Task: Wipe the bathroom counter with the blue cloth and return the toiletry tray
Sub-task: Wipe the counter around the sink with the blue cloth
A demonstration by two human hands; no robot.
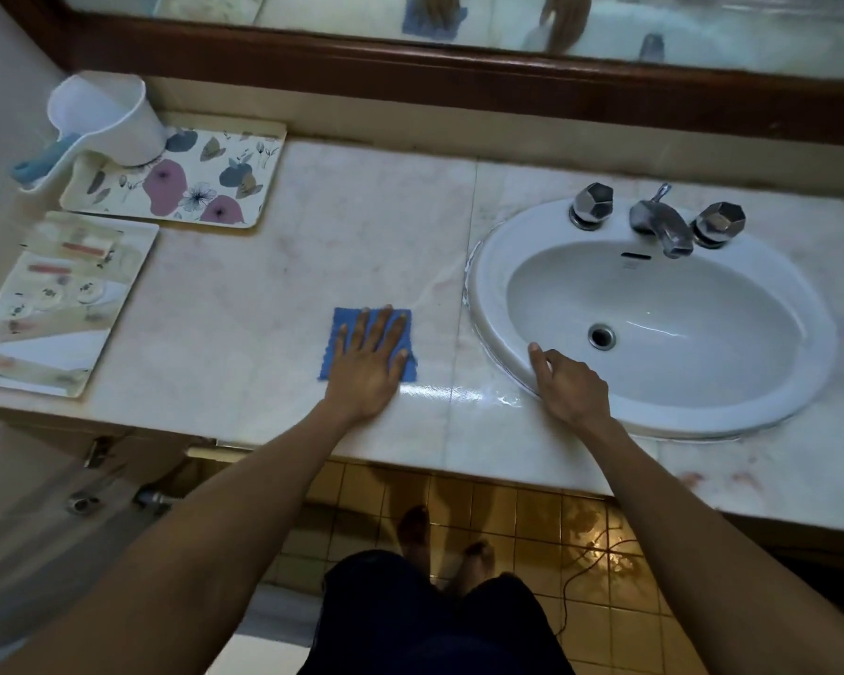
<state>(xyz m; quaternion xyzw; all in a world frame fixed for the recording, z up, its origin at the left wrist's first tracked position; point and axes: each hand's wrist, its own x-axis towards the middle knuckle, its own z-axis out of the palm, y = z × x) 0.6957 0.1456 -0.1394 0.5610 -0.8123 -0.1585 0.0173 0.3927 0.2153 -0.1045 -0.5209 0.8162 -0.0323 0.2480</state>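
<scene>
The left hand (369, 367) presses spread fingers flat on the blue cloth (344, 319), unwiped marble counter (264, 304) stretching leftward toward the floral tray (215, 177); the right hand (568, 382) rests loosely open on the sink rim (488, 294).

The pale marble counter (361, 226) lies bare across the middle of the frame. At the left edge, a floral rectangular tray (201, 187) carrying a white plastic cup (108, 119) and a pale patterned tray (59, 304) block passage. The white oval sink (488, 285) with chrome taps (659, 221) fills the right.
</scene>
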